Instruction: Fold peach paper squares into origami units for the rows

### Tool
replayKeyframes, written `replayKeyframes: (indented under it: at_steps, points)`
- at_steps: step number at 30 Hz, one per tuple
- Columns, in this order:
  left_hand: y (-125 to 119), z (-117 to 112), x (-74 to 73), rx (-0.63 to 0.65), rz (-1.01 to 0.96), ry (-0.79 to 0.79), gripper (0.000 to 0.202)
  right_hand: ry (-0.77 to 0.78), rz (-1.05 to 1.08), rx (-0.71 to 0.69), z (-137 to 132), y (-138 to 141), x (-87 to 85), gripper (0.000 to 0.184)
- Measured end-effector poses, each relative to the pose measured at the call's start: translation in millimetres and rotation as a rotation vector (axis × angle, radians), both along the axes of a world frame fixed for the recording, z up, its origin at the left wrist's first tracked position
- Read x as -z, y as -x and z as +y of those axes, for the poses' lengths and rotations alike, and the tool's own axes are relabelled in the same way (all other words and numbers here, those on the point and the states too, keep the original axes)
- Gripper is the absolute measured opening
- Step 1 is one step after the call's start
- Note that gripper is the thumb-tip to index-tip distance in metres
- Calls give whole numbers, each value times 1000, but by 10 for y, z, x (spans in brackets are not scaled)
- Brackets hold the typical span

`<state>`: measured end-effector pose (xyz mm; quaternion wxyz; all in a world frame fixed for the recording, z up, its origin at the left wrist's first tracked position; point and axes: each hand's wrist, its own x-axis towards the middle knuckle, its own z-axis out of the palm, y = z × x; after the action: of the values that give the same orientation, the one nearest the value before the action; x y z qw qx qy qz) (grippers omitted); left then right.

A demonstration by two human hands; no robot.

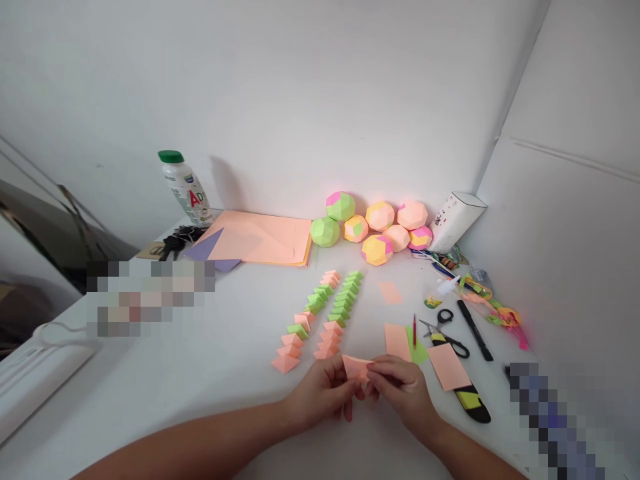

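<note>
Both hands meet low in the middle of the white table. My left hand (325,390) and my right hand (403,387) pinch a small folded salmon-pink paper piece (356,367) between their fingertips. Just beyond them lie two rows of folded paper units (320,317) in pink and green, set side by side. Flat pink paper slips (397,341) lie to the right of the hands.
Several paper balls (375,227) in pink, green and yellow sit by the back wall, beside a stack of pink sheets (263,239) and a bottle with a green cap (184,187). Scissors (445,330), a black pen (475,330), a knife (467,397) and a white box (456,220) lie at right.
</note>
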<state>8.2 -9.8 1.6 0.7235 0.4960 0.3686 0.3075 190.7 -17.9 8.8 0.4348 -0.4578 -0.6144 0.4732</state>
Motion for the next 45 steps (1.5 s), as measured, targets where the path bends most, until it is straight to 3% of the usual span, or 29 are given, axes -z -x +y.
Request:
replayKeyframes:
  at_steps: [10,45]
  points:
    - [-7,4,69,32,-7,-12,33,-134,5,-5,-19,29,-36,12]
    - [27,43,-33,107,73,-26,42,-119,47,-3,-54,45,-8,11]
